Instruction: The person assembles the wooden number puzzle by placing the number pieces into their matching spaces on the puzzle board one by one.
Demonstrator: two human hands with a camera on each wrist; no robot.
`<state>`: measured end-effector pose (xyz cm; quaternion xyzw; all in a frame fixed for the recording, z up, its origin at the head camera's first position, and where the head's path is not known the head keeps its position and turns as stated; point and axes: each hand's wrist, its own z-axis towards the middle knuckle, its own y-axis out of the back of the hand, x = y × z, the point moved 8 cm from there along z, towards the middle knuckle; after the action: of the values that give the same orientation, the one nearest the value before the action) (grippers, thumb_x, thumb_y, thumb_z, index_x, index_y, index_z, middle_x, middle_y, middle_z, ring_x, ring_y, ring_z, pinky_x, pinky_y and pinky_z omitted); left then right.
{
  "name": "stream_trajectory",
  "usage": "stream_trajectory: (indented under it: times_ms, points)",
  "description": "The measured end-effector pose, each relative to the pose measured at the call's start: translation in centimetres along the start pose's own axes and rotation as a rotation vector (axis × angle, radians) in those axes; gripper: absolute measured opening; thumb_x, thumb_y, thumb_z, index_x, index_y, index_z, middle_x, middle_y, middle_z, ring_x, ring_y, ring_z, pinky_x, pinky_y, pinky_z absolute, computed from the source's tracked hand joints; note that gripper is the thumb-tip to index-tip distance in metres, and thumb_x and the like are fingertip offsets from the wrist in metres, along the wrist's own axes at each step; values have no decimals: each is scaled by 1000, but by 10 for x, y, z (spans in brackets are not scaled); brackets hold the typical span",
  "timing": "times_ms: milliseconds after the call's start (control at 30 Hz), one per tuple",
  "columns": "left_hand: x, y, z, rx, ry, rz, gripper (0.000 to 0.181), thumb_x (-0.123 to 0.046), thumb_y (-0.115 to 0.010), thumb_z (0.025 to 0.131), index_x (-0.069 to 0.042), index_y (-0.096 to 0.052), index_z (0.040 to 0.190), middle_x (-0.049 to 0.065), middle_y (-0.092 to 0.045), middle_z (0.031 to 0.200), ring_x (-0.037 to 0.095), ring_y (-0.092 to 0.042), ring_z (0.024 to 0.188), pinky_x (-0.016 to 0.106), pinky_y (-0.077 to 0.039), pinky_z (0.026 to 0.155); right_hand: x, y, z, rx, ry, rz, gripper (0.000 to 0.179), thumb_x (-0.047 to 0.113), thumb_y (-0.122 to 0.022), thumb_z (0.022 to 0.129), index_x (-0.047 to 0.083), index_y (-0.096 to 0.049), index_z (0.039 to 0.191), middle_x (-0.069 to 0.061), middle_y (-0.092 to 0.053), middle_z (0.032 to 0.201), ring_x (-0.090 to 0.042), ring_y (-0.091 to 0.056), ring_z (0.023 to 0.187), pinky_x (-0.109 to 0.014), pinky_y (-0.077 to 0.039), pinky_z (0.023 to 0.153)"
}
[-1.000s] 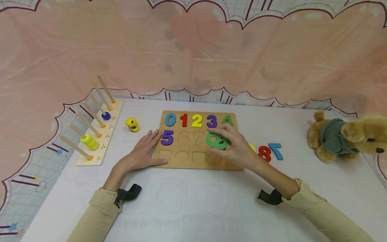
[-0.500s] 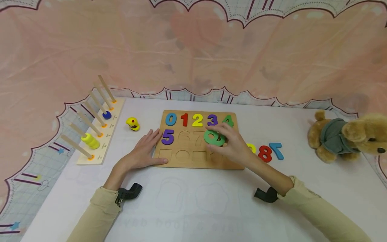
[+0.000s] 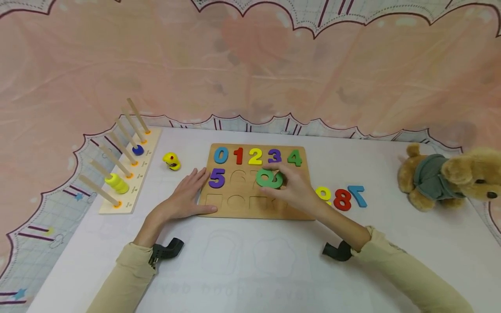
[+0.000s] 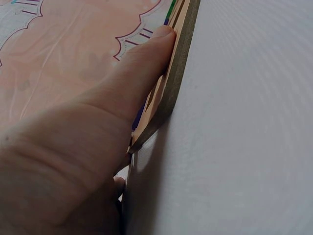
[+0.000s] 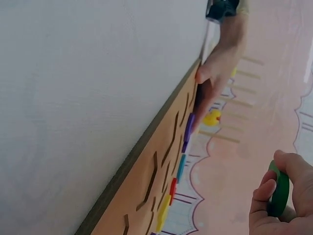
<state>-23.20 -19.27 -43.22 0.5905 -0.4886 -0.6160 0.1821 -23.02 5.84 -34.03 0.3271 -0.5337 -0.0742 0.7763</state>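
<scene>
In the head view my right hand [image 3: 294,190] pinches a green number piece [image 3: 266,178], shaped like a 6 or 9, between thumb and fingers. It is held above the wooden number board [image 3: 219,145], over the middle row's 7 recess. The right wrist view shows the green piece [image 5: 279,193] on edge, raised off the board. My left hand [image 3: 183,195] rests at the board's left side, thumb on its lower left corner and fingers extended along the edge. The purple 5 [image 3: 217,178] sits in the middle row. Blue 0, red 1, yellow 2, purple 3 and green 4 [image 3: 295,158] fill the top row.
Right of the board lie a yellow number piece [image 3: 323,194], a red 8 [image 3: 342,200] and a blue 7 [image 3: 358,196]. A plush dog [image 3: 434,178] lies farther right. To the left are a yellow toy duck [image 3: 171,161] and a pegged stacking board [image 3: 137,191] with yellow and blue rings.
My right hand has moved left with the green number piece, from over the 8 recess to over the 7 recess. The green 4 and the yellow piece are now uncovered. My left hand stays put.
</scene>
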Motion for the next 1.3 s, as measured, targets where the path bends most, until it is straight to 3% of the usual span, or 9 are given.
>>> stream_trajectory:
  times_ms: [233,400,600,733,900,1300]
  points:
    - [0,1,-1,-6,-5,1,109,-54,-73,79,-8,-11,156,16,-4,165,39,5,152,58,2,122,-8,-16,23,49,-64,-10,49,20,-79,81,13,-59,126,-8,-60,122,-23,-59,105,-36,-57,88]
    - [-1,-1,-1,-4,-8,3,109,-54,-72,79,-7,-12,156,16,-4,165,39,5,152,58,2,122,-16,-28,36,92,-68,18,51,18,-78,83,9,-59,129,-10,-60,122,-24,-59,108,-37,-56,91]
    - [0,-1,0,-5,-7,13,109,-56,-72,79,-7,-12,156,16,-5,165,38,5,152,57,2,122,-22,-43,48,135,-51,-28,52,22,-76,84,9,-58,131,-10,-60,126,-23,-56,111,-39,-53,96]
    - [0,-1,0,-1,-7,9,109,-55,-72,79,-8,-12,156,15,-5,165,38,6,152,57,2,122,-19,-51,50,173,-31,-28,53,23,-76,85,9,-58,132,-9,-60,128,-23,-56,111,-39,-51,98]
    - [0,0,0,-3,-5,8,109,-55,-72,79,-7,-12,156,15,-5,165,38,5,152,57,2,122,-13,-55,50,185,-13,-18,54,22,-76,84,8,-58,133,-9,-62,121,-22,-56,103,-34,-52,91]
    - [1,-1,0,3,0,5,109,-56,-71,79,-8,-12,156,15,-4,165,38,6,152,58,3,122,-13,-54,49,171,-55,4,46,21,-77,83,9,-62,126,-9,-64,111,-20,-58,99,-26,-53,83]
